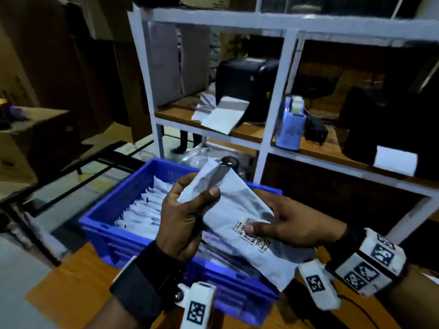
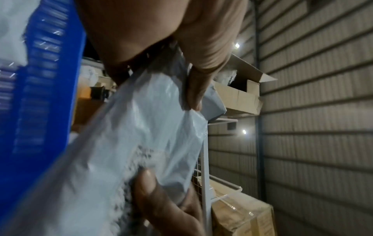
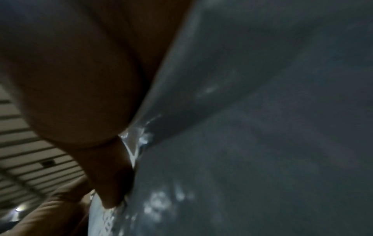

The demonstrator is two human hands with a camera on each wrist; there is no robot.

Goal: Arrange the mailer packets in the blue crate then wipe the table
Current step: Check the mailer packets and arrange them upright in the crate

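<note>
Both hands hold one white mailer packet (image 1: 237,210) above the blue crate (image 1: 114,205). My left hand (image 1: 187,210) grips its upper end, thumb on top and fingers curled behind. My right hand (image 1: 285,224) pinches its lower part, thumb pressed on the printed code label (image 1: 253,235). The crate holds several white packets (image 1: 142,210) standing in a row. In the left wrist view the packet (image 2: 131,135) hangs between my thumb (image 2: 193,83) and the other hand's thumb (image 2: 149,188). The right wrist view shows mostly the packet's grey surface (image 3: 252,127) against my palm.
The crate sits on a wooden table (image 1: 78,276). Behind it stands a white shelf frame (image 1: 268,143) with a black label printer (image 1: 247,89), a tape dispenser (image 1: 291,124) and paper slips. Cardboard boxes (image 1: 35,129) stand at the left.
</note>
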